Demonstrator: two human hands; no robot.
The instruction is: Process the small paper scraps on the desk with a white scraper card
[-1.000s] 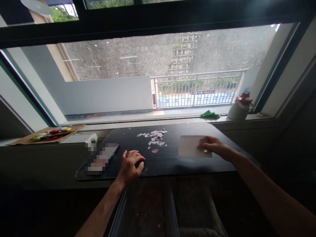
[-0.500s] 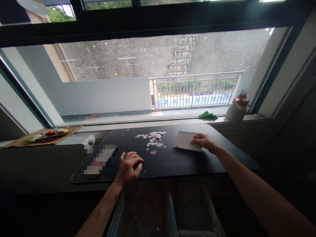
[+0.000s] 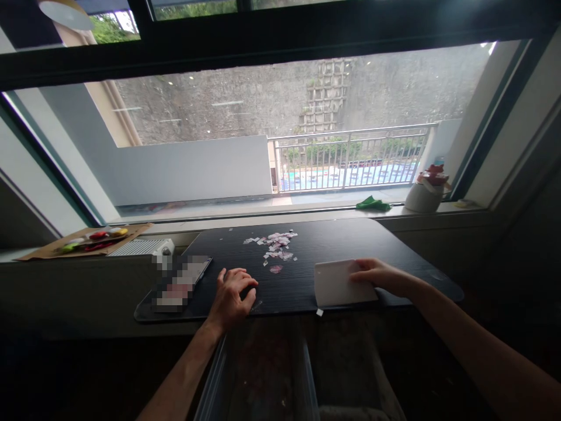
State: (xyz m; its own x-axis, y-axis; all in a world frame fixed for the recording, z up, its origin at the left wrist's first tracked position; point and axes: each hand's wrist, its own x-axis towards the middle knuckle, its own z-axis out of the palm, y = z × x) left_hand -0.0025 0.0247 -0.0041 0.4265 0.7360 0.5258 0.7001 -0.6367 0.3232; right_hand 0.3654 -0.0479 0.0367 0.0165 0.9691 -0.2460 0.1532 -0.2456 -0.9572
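My right hand (image 3: 372,275) grips a flat white card (image 3: 337,286) by its right part, thumb and fingers pinching it. The card stands tilted at the near edge of the black table (image 3: 302,280). A small white scrap (image 3: 319,312) shows just below the card's lower left corner, at the table's edge. My left hand (image 3: 234,292) rests on the near left part of the tabletop, fingers apart and loosely bent, holding nothing. Behind it, a pile of paper scraps (image 3: 278,242) lies on the table, with a pinkish scrap (image 3: 276,269) closer to me.
A phone-like object (image 3: 186,283), its face blurred out, lies at the table's left. A clear plastic bin (image 3: 309,374) stands below the near edge. On the windowsill are a green cloth (image 3: 373,203) and a white jug (image 3: 423,197). Brown cardboard (image 3: 48,248) bears colourful items at left.
My right hand has drawn the card toward me, from mid-table to the near edge. The small scrap has appeared at that edge. My left hand stays in about the same place.
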